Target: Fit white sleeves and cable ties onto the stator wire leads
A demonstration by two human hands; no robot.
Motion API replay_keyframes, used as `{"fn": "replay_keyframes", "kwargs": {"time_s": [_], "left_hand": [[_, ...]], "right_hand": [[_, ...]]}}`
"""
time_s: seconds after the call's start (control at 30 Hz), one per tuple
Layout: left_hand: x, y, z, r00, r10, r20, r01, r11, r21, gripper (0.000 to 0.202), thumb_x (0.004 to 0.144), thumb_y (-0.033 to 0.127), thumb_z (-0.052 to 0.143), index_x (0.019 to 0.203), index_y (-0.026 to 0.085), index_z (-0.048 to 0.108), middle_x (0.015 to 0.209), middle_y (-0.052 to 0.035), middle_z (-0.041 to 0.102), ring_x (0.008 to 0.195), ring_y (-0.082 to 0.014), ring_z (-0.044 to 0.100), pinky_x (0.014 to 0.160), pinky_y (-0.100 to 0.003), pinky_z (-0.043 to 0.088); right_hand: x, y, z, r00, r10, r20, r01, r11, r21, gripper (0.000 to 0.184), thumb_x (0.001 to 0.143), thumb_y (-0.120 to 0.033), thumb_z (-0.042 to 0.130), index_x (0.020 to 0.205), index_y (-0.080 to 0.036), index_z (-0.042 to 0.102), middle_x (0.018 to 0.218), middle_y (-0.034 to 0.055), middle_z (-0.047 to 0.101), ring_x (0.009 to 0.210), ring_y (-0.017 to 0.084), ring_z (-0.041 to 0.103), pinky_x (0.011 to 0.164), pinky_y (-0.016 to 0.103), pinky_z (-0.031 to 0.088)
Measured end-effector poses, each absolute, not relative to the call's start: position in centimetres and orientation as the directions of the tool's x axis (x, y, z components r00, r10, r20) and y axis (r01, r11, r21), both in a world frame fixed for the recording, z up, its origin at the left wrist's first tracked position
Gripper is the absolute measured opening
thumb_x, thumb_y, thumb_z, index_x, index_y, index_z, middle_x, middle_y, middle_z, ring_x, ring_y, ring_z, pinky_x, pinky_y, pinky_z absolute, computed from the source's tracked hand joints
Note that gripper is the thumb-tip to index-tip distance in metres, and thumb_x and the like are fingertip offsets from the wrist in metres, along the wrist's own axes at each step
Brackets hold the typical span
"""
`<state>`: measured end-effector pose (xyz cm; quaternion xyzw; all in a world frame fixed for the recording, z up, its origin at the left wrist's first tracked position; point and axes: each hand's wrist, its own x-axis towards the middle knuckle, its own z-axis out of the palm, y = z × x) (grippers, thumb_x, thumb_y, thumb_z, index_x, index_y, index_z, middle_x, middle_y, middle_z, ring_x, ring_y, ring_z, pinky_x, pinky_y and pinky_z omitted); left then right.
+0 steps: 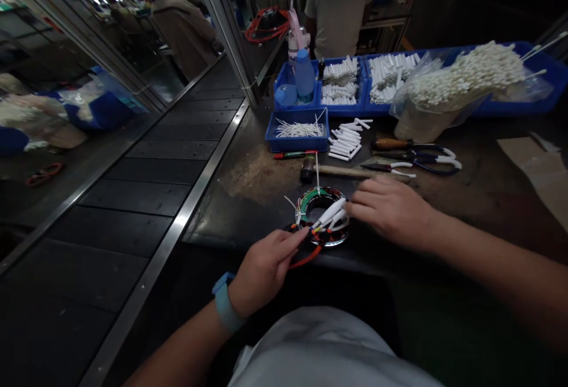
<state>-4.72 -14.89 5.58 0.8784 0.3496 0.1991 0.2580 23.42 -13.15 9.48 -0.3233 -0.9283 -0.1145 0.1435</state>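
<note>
A round wound coil ring [320, 199] with green, red and white wires lies on the dark bench near its front edge. My left hand [264, 268], with a blue wristband, pinches the wires at the ring's near left side. My right hand [390, 208] is closed on the white sleeved leads [331, 214] that cross the ring's right side. A red-orange wire [306, 258] curls out below the ring.
Behind the ring lie a hammer [344, 171], pliers and cutters [417, 159], loose white tubes [346, 138] and blue bins [297, 129] of white sleeves and sticks. A black conveyor [146, 180] runs along the left. Two people stand at the far end.
</note>
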Motion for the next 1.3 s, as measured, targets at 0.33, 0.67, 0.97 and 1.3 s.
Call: {"fn": "replay_keyframes", "kwargs": {"time_s": [0.33, 0.67, 0.97, 1.3], "left_hand": [[-2.2, -18.9, 0.7, 0.609, 0.739, 0.287, 0.607, -0.668, 0.43, 0.056, 0.087, 0.013, 0.045, 0.141, 0.023, 0.029, 0.115, -0.0127, 0.055, 0.096, -0.0178, 0.059, 0.079, -0.03, 0.054], [-2.8, -15.8, 1.0, 0.666, 0.671, 0.327, 0.586, -0.741, 0.327, 0.059, 0.087, 0.01, 0.042, 0.142, 0.025, 0.026, 0.09, -0.0052, 0.061, 0.077, -0.0149, 0.059, 0.068, -0.024, 0.051], [-4.4, -13.6, 3.1, 0.791, 0.578, 0.202, 0.569, -0.815, 0.107, 0.053, 0.09, 0.019, 0.038, 0.141, 0.03, 0.028, 0.083, -0.0026, 0.056, 0.066, -0.0146, 0.053, 0.059, -0.024, 0.047], [-0.1, -18.6, -0.4, 0.49, 0.773, 0.402, 0.639, -0.633, 0.437, 0.049, 0.09, 0.022, 0.044, 0.138, 0.021, 0.035, 0.091, -0.0067, 0.06, 0.075, -0.0139, 0.058, 0.065, -0.023, 0.05]], "right_hand": [[23.8, -14.2, 6.8, -0.596, 0.591, 0.544, 0.691, 0.723, -0.028, 0.027, 0.093, -0.008, 0.039, 0.089, -0.012, 0.065, 0.102, 0.0132, 0.055, 0.1, 0.026, 0.046, 0.083, 0.038, 0.041], [23.3, -15.1, 5.9, -0.508, 0.653, 0.562, 0.722, 0.678, -0.135, 0.025, 0.085, -0.005, 0.04, 0.093, -0.016, 0.061, 0.091, 0.0088, 0.057, 0.091, 0.022, 0.051, 0.078, 0.037, 0.037], [23.3, -17.1, 5.5, -0.542, 0.606, 0.582, 0.749, 0.662, 0.009, 0.024, 0.091, -0.008, 0.041, 0.1, -0.016, 0.062, 0.093, 0.0098, 0.06, 0.088, 0.023, 0.053, 0.079, 0.037, 0.037], [25.2, -10.4, 8.2, -0.689, 0.69, 0.22, 0.523, 0.684, -0.508, 0.02, 0.089, -0.01, 0.046, 0.096, -0.018, 0.063, 0.091, 0.0053, 0.062, 0.083, 0.017, 0.058, 0.075, 0.028, 0.045]]}}
